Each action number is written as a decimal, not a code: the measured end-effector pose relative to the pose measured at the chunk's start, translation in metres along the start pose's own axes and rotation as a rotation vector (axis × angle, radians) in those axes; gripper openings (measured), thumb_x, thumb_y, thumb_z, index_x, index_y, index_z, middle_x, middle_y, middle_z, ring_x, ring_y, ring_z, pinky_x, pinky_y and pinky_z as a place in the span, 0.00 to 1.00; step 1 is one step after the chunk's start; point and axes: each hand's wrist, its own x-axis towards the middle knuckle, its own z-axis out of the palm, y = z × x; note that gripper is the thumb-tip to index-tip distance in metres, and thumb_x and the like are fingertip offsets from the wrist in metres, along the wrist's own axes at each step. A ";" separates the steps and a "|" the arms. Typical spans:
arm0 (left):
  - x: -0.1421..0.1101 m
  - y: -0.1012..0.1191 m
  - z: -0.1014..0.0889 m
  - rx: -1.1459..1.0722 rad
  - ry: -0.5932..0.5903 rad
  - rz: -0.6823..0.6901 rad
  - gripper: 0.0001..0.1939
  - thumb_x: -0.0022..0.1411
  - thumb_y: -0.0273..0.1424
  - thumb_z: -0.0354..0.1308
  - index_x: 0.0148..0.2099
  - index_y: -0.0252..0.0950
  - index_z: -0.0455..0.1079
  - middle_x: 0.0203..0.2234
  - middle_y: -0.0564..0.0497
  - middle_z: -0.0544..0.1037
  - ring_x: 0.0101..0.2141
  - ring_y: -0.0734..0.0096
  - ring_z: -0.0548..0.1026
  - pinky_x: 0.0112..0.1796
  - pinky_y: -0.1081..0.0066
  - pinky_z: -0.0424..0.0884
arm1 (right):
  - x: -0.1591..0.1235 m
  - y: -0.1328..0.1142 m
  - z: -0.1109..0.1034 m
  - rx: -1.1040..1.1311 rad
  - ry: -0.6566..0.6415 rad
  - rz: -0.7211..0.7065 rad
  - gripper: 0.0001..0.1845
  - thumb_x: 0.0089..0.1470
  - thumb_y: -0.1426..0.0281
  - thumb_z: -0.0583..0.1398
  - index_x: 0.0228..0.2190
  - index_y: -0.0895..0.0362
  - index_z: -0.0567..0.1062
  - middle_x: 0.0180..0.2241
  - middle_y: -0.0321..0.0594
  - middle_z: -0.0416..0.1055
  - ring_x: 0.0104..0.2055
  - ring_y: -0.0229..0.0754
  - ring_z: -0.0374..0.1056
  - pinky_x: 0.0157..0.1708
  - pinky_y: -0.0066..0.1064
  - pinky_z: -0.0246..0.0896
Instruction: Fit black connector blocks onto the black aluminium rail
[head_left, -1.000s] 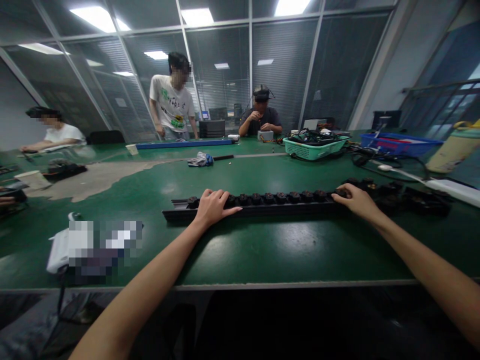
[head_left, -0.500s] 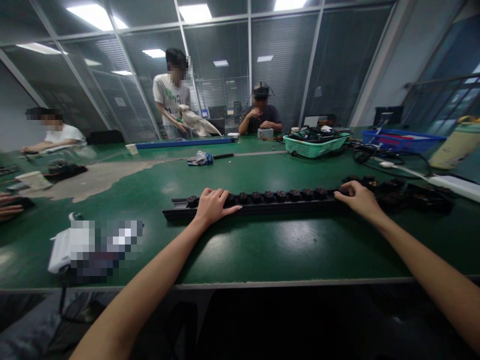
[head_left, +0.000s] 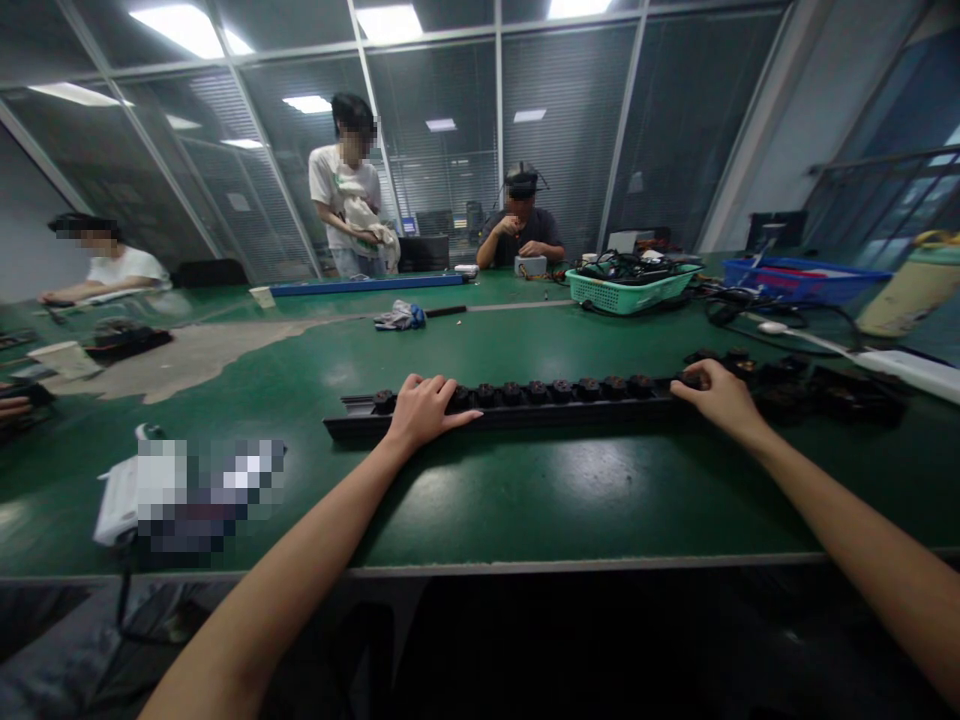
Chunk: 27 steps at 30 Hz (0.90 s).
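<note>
Pinching a black module (head_left: 688, 380) nearly closed in my right hand (head_left: 718, 398), fingers hiding most of it | black rail (head_left: 570, 410) runs leftward across the green table (head_left: 525, 500); my left hand (head_left: 424, 412) covers some modules, grip underneath unclear | dark parts (head_left: 862, 395) rightward blur together | standing co-worker's pale cloth (head_left: 382, 238), spread half a second ago, now bunched
</note>
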 end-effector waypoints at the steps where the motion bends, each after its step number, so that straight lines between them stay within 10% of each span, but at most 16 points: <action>1: 0.000 0.000 0.000 -0.004 -0.001 -0.002 0.34 0.63 0.61 0.43 0.43 0.35 0.72 0.35 0.43 0.78 0.34 0.60 0.74 0.43 0.60 0.61 | 0.000 0.000 -0.001 0.001 -0.003 0.001 0.22 0.41 0.51 0.61 0.33 0.54 0.70 0.28 0.38 0.67 0.31 0.44 0.64 0.33 0.35 0.57; 27: -0.001 0.000 -0.001 -0.018 0.002 -0.010 0.33 0.63 0.61 0.44 0.42 0.37 0.73 0.35 0.44 0.77 0.34 0.60 0.74 0.42 0.60 0.61 | 0.006 0.011 -0.013 -0.036 -0.032 0.058 0.21 0.41 0.53 0.61 0.34 0.54 0.70 0.28 0.40 0.65 0.32 0.45 0.61 0.34 0.36 0.54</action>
